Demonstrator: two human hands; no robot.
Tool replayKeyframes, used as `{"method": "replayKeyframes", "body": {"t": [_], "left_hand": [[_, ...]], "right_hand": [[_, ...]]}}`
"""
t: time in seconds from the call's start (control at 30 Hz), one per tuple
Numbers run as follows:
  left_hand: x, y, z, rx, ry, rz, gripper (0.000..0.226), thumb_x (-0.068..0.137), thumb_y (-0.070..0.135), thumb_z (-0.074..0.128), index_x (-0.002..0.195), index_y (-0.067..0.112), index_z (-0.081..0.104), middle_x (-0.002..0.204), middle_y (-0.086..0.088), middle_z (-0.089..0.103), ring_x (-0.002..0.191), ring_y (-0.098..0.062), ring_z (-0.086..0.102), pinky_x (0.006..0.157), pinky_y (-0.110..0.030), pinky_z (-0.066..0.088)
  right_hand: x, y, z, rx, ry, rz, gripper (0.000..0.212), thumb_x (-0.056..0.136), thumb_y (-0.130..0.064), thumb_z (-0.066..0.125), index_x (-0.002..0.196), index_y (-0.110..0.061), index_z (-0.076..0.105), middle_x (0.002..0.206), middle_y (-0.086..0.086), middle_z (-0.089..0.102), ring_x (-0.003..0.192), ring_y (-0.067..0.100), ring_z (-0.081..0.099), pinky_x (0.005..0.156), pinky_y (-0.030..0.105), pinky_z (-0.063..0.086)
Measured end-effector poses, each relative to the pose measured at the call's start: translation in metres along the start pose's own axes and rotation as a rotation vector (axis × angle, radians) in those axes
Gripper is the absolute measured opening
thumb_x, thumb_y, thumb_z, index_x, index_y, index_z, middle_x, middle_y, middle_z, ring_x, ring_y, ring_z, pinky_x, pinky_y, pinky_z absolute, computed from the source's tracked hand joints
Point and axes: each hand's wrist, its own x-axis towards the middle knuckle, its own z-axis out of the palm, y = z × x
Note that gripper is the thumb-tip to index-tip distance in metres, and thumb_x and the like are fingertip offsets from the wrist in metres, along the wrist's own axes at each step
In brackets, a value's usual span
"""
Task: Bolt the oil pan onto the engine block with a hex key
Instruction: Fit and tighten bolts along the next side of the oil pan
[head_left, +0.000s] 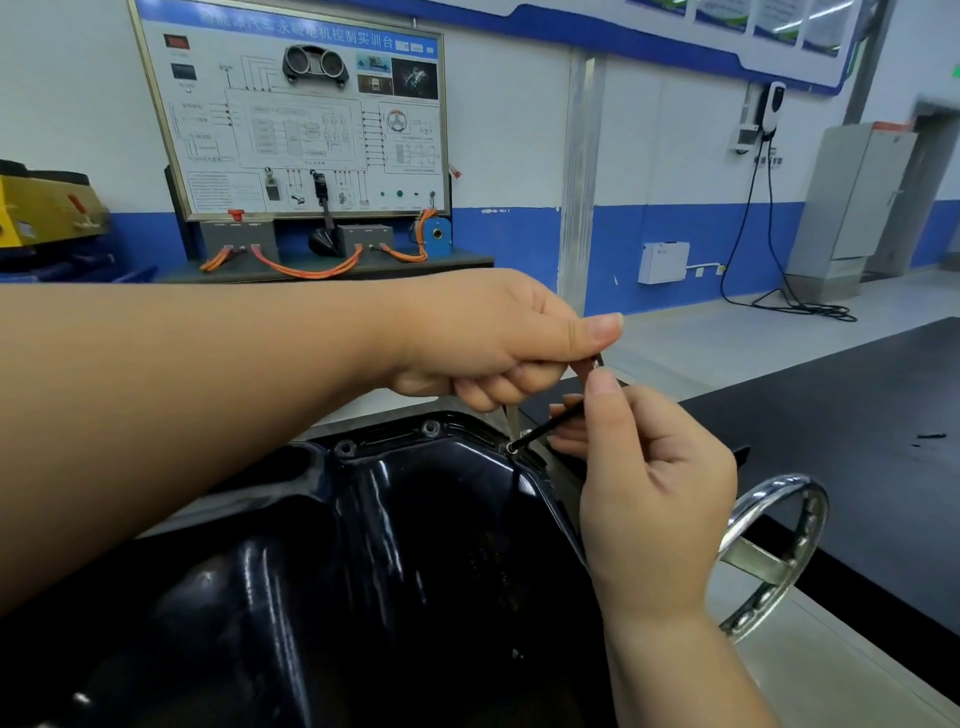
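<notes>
Head: left hand (483, 338), right hand (649, 483) fingers (602, 388) pinch hex key (545, 428) at oil pan (415, 545); black bench (857, 431), blue-white wall (514, 171).

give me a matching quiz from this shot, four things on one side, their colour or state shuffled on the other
Things:
1 hex key
2 oil pan
3 wheel
4 cables

Descriptions:
a orange, far back by the wall
b chrome, right of the pan
c glossy black, lowest in view
d thin and dark, tip in a bolt

Pairs: 1-d, 2-c, 3-b, 4-a
</notes>
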Motion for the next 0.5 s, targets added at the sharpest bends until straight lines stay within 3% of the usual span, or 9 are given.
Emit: {"method": "replayKeyframes", "body": {"t": [0.17,0.3,0.4,0.5], "left_hand": [[0.0022,0.0,-0.0025,-0.04,-0.05,-0.027,0.044,0.072,0.05,0.046,0.04,0.021,0.051,0.04,0.01,0.029,0.035,-0.004,0.016,0.037,-0.012,0.012],[0.0029,0.0008,-0.0035,-0.075,-0.038,-0.04,0.035,0.07,0.048,0.049,0.053,0.018,0.045,0.039,0.008,0.028,0.033,-0.004,0.017,0.036,-0.009,0.013],[0.0034,0.0014,-0.0031,-0.076,-0.034,-0.043,0.038,0.07,0.048,0.049,0.043,0.021,0.045,0.039,0.008,0.028,0.033,-0.003,0.017,0.036,-0.009,0.013],[0.0022,0.0035,-0.004,-0.049,-0.037,-0.064,0.042,0.071,0.048,0.048,0.04,0.02,0.046,0.039,0.009,0.028,0.033,-0.004,0.017,0.035,-0.01,0.014]], "right_hand": [[-0.0004,-0.0001,0.0002,0.009,-0.015,-0.027,0.052,0.084,-0.043,0.053,0.059,0.002,0.057,0.054,0.018,0.054,0.053,0.035,0.053,0.05,0.042,0.044],[-0.0007,-0.0007,0.0007,-0.003,-0.021,-0.063,0.053,0.085,-0.041,0.053,0.057,0.003,0.056,0.052,0.017,0.053,0.051,0.03,0.051,0.05,0.038,0.042],[-0.0008,-0.0001,0.0004,-0.005,-0.029,-0.073,0.048,0.085,-0.04,0.055,0.057,0.0,0.056,0.052,0.013,0.054,0.05,0.023,0.05,0.048,0.029,0.04],[-0.0005,0.0031,0.0006,-0.049,-0.061,-0.046,0.031,0.08,-0.031,0.064,0.06,-0.011,0.054,0.058,0.0,0.054,0.053,0.011,0.049,0.05,0.012,0.035]]}}
